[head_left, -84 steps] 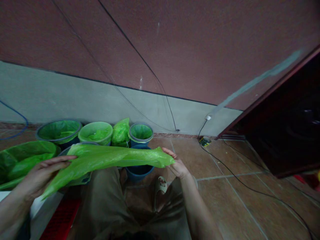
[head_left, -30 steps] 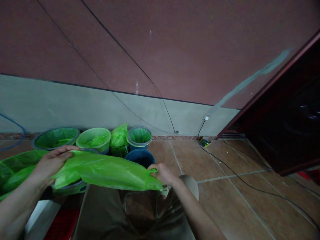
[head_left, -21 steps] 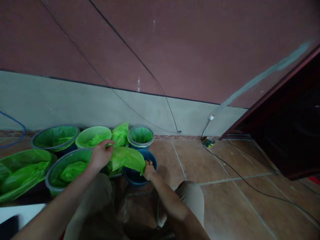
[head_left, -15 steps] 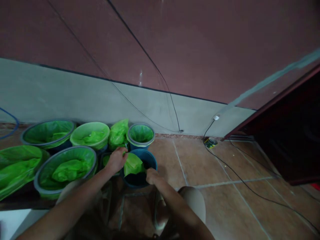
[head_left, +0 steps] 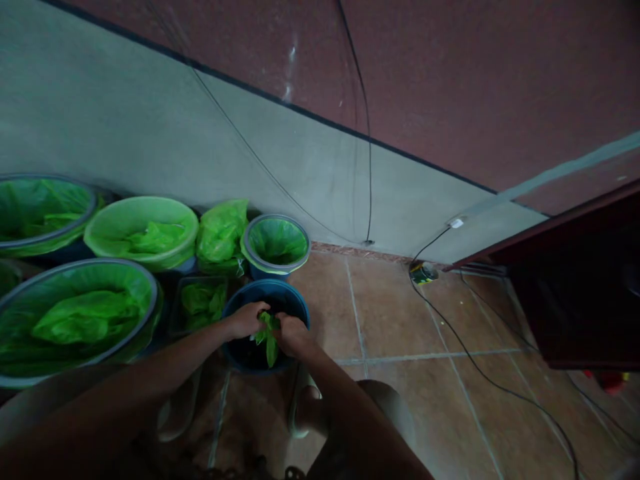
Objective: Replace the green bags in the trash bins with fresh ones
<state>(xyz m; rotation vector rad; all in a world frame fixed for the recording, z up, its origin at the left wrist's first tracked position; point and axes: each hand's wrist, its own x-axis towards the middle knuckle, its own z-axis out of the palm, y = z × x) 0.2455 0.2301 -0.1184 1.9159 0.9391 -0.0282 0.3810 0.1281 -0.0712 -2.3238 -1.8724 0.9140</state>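
A bunched green plastic bag [head_left: 268, 335] hangs between both my hands over the open mouth of a blue bucket [head_left: 293, 306] on the tiled floor. My left hand [head_left: 246, 319] is closed on the bag's left side. My right hand [head_left: 291, 335] pinches it from the right. The two hands nearly touch above the bucket's near rim. Most of the bag is crumpled small and partly down inside the bucket.
Several buckets and tubs lined with green bags stand to the left: a small grey-rimmed one [head_left: 275, 245], a light green one [head_left: 141, 230], a big one [head_left: 75, 319]. A tied green bag [head_left: 221, 231] sits between them. Black cables [head_left: 465, 357] cross the floor at right, near a dark cabinet [head_left: 575, 287].
The bag was stretched wide between my hands near my lap. My hands have come together and moved forward, gathering it into a small bunch at the blue bucket. My view has tilted down.
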